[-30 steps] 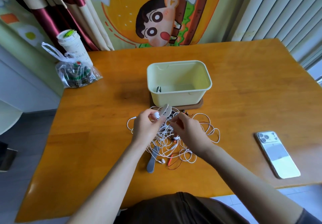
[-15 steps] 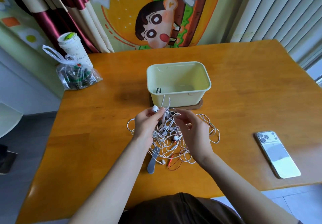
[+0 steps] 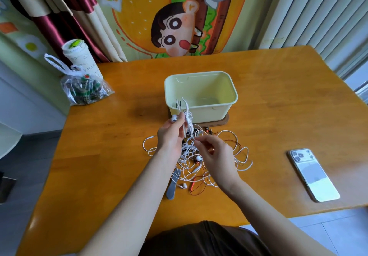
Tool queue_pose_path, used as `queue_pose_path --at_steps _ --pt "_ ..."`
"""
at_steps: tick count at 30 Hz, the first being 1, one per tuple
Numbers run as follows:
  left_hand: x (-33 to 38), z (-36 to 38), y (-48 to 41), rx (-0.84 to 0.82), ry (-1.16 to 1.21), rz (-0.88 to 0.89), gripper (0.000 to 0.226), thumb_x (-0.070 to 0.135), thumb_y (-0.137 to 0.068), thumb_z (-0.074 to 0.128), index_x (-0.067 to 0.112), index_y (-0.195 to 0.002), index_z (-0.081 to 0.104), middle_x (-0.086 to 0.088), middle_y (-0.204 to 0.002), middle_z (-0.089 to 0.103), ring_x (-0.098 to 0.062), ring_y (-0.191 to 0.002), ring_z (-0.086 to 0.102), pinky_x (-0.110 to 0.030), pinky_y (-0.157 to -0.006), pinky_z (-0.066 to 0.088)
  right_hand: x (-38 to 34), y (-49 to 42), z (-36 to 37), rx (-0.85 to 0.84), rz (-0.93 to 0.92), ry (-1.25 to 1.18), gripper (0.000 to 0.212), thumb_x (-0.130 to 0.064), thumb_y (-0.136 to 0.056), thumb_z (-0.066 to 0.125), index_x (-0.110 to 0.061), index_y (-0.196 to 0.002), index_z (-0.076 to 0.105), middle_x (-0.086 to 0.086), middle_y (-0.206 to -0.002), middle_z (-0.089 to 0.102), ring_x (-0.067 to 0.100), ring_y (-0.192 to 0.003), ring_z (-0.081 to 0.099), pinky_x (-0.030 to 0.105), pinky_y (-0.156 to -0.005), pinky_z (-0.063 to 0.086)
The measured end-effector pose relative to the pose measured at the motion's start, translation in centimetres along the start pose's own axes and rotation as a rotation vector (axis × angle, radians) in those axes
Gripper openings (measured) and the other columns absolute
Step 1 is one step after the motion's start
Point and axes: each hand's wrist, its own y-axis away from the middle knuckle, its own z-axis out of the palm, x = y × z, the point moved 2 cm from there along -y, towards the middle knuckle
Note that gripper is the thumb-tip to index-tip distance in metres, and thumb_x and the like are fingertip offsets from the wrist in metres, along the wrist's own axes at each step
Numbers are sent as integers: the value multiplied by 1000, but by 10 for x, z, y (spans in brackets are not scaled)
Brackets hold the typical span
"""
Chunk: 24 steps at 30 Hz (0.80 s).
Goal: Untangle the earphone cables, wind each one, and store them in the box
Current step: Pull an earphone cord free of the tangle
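Where the head view looks down on the orange wooden bench (image 3: 278, 106), the earphone cables (image 3: 189, 166) lie as one loose knot of thin white strands with a few white buds and plugs among them, and a red cable (image 3: 197, 191) is threaded through the near side. The knot sits on the bench just in front of the box (image 3: 201, 94), a pale yellow open tub standing on a brown board (image 3: 223, 121); something small and dark lies inside at its near left corner, too small to tell what. The left hand (image 3: 171, 134) is lifted above the knot's left part, its fingers curled round a gathered bunch of white strands, with one earbud (image 3: 174, 119) poking out at its fingertips, close to the box's front wall. The right hand (image 3: 217, 156) hovers over the middle of the knot and pinches a single white strand between thumb and forefinger, just beside the left hand. A grey strip (image 3: 172, 186) lies partly under the cables. A phone (image 3: 313, 174) rests face down well to the right, and a plastic bag (image 3: 85, 90) with a paper cup (image 3: 79, 56) sits at the far left corner.
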Motion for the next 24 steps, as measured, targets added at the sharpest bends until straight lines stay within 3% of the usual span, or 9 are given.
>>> queue_pose_path --at_steps 3,8,11,14,19,24 --pt "2 7 5 -85 69 -95 14 18 -91 60 4 -94 64 -5 -83 63 -13 -73 59 -23 -70 50 2 6 8 -68 31 -31 11 -16 -91 61 -13 -96 70 -9 -84 65 2 -76 62 12 -68 48" --pt "4 3 8 -190 69 -135 11 12 -94 55 8 -95 66 -8 -91 65 -15 -82 62 -30 -86 49 17 1 1 -24 88 -47 8 -17 -93 57 -18 -90 64 -11 -74 61 0 -65 57 10 -58 42" --pt "5 -3 12 -251 -51 -149 11 15 -89 60 8 -94 67 -4 -83 66 -13 -78 60 -28 -77 48 26 -2 -7 -18 65 17 7 -18 -93 58 -16 -89 63 -8 -75 60 2 -65 54 11 -58 40" --pt "5 -8 17 -391 -295 -157 18 20 -73 68 9 -88 66 2 -69 67 -11 -68 58 -23 -63 46 34 -12 -19 -38 39 132 9 -20 -90 62 -13 -85 66 -8 -72 59 2 -62 53 11 -57 39" --pt "8 -23 17 -475 -1075 136 17 16 -74 79 14 -82 65 0 -78 65 -10 -70 57 -20 -65 46 42 -43 -46 -133 59 364 13 -29 -84 69 -16 -80 69 -6 -75 63 12 -65 55 30 -62 47" --pt "5 -28 9 -412 -1280 309 22 17 -72 82 20 -75 60 4 -73 63 -13 -68 59 -26 -59 50 31 -47 -42 -167 20 407 17 -32 -84 68 -17 -77 69 -7 -72 64 12 -64 57 35 -62 51"
